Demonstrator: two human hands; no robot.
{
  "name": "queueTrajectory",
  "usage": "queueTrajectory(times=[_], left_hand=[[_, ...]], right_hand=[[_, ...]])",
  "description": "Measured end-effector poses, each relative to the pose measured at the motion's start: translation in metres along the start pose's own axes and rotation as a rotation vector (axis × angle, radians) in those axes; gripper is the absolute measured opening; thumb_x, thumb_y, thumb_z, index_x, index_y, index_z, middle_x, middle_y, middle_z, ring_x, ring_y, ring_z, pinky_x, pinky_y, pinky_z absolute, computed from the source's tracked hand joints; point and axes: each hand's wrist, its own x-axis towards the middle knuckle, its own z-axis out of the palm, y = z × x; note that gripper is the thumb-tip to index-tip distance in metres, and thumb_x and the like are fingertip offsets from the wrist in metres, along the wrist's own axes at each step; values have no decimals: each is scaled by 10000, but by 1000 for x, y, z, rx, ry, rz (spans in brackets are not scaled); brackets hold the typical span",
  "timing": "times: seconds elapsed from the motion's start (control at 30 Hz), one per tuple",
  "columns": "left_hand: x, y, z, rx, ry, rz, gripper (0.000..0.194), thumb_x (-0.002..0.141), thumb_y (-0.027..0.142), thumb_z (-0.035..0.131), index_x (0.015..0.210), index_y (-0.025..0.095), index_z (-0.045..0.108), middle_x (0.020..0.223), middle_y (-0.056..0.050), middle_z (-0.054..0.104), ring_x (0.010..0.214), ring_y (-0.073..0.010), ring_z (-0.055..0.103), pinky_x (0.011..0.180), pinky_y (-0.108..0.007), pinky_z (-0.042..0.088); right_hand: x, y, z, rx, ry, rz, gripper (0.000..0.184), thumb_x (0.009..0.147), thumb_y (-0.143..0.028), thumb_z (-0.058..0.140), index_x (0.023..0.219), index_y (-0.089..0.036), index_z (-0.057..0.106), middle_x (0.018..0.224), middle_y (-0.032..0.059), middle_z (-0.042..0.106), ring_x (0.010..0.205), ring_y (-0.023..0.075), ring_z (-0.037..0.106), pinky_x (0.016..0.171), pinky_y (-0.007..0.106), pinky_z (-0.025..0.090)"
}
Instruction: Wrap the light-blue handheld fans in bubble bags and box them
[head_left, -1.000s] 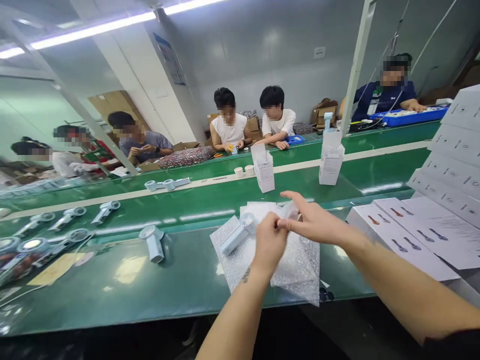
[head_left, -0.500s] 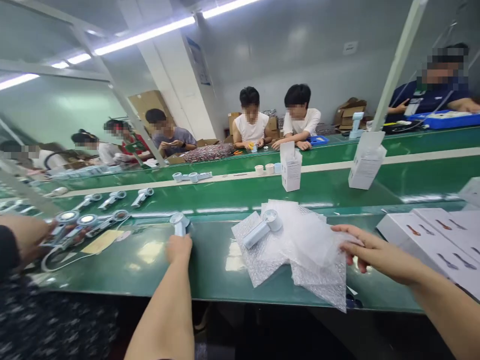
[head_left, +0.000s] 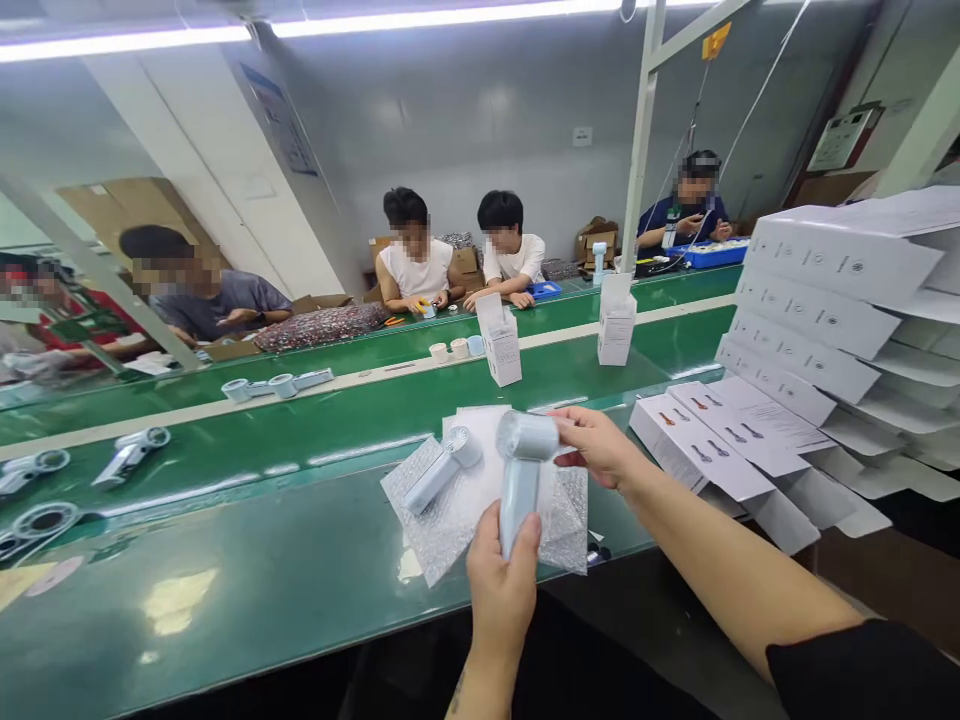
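Note:
My left hand (head_left: 504, 575) is wrapped around the handle of a pale blue handheld fan (head_left: 519, 490), which it holds upright with the round head at the top. The fingers of my right hand (head_left: 592, 445) are closed on the right side of that fan's head. Below and behind lies a pile of clear bubble wrap bags (head_left: 566, 535) on the green bench, partly covered by the fan and my hands. A second pale blue fan (head_left: 442, 470) rests slanted on the left part of the pile.
Flat white printed boxes (head_left: 720, 440) lie to the right, beside a tall stack of open white cartons (head_left: 817, 290). Two upright white boxes (head_left: 504, 350) stand on the green conveyor (head_left: 390, 400). More fans (head_left: 131, 455) lie at left. Co-workers sit across the line.
My left hand has brought the fan from the left to over the bubble wrap. My right hand has moved from a bag's edge to the fan's head. The view has turned right.

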Motion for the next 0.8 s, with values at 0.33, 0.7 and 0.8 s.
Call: queueTrajectory(times=[0.33,0.7,0.8], left_hand=[[-31,-16,54,396,-66,241,418,807,370,578,1174,190,487,1059,-155,562,1002,-305,587,816,-425,480],[17,14,27,-748,-353,-216,607,548,463,840,1016,162,597,948,-57,620,799,-151,603,675,-259,470],[3,-2,53,-948,-211,-236,519,508,400,867,894,149,627,789,-11,616,626,-90,564,583,-219,432]], right_hand=[[-41,39,-4,325,-119,-41,627,778,-567,629,1324,-414,361,1233,19,525,880,171,605,613,271,551],[-71,37,-45,22,-382,27,748,640,-408,774,1317,-345,462,1130,50,612,727,142,612,670,289,537],[-76,34,-66,-82,-349,87,773,619,-407,773,1333,-374,479,1115,88,623,661,156,622,644,317,546]])
